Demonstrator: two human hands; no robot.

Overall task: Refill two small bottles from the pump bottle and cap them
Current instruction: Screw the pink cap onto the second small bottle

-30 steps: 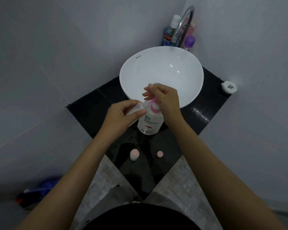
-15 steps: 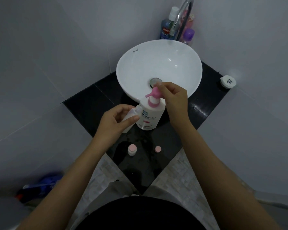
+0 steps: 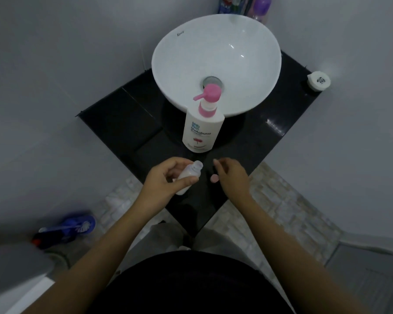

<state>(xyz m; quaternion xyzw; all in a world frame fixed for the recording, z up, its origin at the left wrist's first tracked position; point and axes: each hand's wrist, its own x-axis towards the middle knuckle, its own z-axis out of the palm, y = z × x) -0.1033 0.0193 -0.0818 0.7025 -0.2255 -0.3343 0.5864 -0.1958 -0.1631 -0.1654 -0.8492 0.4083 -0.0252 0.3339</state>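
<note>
A white pump bottle [image 3: 201,130] with a pink pump head stands on the black counter [image 3: 127,114], in front of the white basin [image 3: 216,62]. My left hand [image 3: 166,180] holds a small clear uncapped bottle [image 3: 187,175], tilted with its open neck up and to the right. A small pink cap [image 3: 214,178] lies on the counter between my hands. My right hand [image 3: 230,175] hovers just right of that cap, fingers apart and empty. The second small bottle is hidden, probably behind my left hand.
A round white container [image 3: 318,80] sits at the counter's right corner. Toiletry bottles [image 3: 243,4] stand behind the basin at the top edge. A blue brush [image 3: 68,227] lies on the floor at lower left. Grey walls close in on both sides.
My right hand left the pump head and came down to the pink cap. My left hand drew the small bottle away from the pump spout toward me. The view tilted downward.
</note>
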